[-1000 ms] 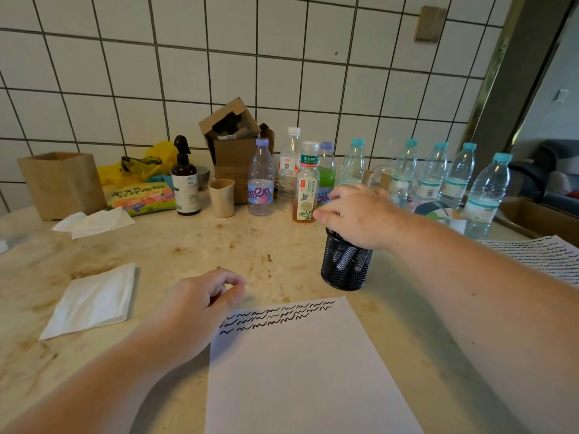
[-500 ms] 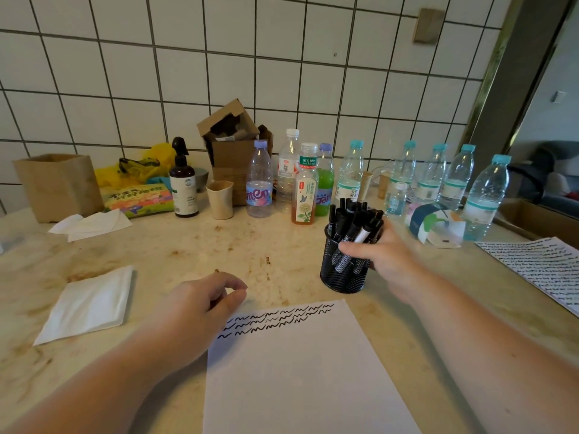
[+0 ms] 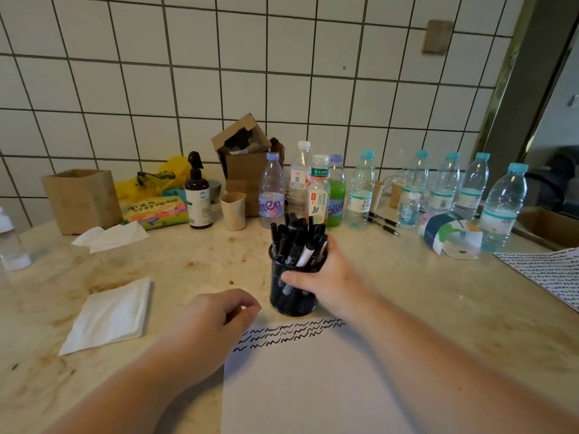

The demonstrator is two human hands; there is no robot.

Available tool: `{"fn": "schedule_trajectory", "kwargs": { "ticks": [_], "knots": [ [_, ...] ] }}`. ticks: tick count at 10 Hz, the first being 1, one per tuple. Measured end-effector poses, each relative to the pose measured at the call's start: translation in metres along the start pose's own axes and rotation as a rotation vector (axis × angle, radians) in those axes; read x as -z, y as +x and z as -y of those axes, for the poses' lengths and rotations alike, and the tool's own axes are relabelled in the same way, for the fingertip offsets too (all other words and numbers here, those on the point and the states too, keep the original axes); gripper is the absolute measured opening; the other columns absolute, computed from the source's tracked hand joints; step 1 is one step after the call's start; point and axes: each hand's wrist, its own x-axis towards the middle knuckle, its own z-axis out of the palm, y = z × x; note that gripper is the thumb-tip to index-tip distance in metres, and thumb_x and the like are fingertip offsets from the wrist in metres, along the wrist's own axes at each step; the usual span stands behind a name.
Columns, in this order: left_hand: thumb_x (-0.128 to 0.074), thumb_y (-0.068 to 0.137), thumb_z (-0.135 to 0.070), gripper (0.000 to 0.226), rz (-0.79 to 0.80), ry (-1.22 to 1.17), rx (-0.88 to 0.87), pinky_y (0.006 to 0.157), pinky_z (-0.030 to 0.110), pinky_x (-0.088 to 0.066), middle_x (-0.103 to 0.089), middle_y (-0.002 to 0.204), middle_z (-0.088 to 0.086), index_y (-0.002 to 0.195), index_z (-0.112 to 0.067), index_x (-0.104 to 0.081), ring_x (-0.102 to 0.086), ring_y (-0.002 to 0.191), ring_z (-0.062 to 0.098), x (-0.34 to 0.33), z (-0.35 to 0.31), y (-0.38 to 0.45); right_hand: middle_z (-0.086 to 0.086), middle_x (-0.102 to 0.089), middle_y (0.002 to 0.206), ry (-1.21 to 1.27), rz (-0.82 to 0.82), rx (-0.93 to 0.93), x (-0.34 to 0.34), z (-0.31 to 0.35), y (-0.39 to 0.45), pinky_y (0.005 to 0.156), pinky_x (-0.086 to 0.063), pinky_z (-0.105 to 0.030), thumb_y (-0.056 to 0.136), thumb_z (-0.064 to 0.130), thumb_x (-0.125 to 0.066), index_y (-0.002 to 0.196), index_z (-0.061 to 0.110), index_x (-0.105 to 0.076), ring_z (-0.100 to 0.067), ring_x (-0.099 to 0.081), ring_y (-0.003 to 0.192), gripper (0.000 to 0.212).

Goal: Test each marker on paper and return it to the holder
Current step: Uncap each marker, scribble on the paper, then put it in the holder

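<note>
A black mesh holder (image 3: pixel 289 300) full of several black markers (image 3: pixel 296 242) stands on the counter just beyond a white sheet of paper (image 3: pixel 310 380). Three rows of black squiggles run along the sheet's top edge. My right hand (image 3: pixel 329 280) grips the holder from its right side, thumb across the front. My left hand (image 3: pixel 213 324) rests at the paper's top left corner with its fingers loosely curled and nothing in them.
A row of plastic bottles (image 3: pixel 360 192) lines the tiled wall, with a spray bottle (image 3: pixel 198 195), a paper cup (image 3: pixel 233 211) and cardboard boxes (image 3: pixel 247 164). A folded napkin (image 3: pixel 109 314) lies at left. A second scribbled sheet (image 3: pixel 545 274) and a tape roll (image 3: pixel 451 236) are at right.
My right hand came off the top of the markers, dropped to the holder's right side and took hold of it. The holder now stands nearer the paper's top edge. The left hand stayed put.
</note>
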Motion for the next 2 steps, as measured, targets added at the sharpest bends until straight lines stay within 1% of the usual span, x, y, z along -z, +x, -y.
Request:
{"fn": "schedule_trajectory", "kwargs": {
  "ticks": [1,2],
  "knots": [
    [-0.046,0.090,-0.055,0.014,-0.020,-0.027,-0.009,0.055,0.025,-0.051,-0.067,0.075,-0.021,0.095,-0.057,-0.059,-0.061,0.063,0.004,-0.001,0.000,0.000,0.033,-0.066,0.098,-0.050,0.027,-0.008,-0.013,0.007,-0.010,0.078,-0.046,-0.025,0.047,0.065,-0.079,0.096,0.078,-0.039,0.011,-0.059,0.097,0.065],
    [-0.043,0.089,-0.057,0.017,-0.009,-0.045,-0.026,0.053,0.023,-0.047,-0.067,0.075,-0.019,0.096,-0.057,-0.058,-0.060,0.059,0.006,-0.001,0.000,-0.001,0.021,-0.063,0.126,-0.060,0.054,-0.060,-0.004,0.021,-0.022,0.101,-0.049,-0.043,0.064,0.042,-0.089,0.127,0.062,-0.040,-0.012,-0.063,0.117,0.083]
  ]
}}
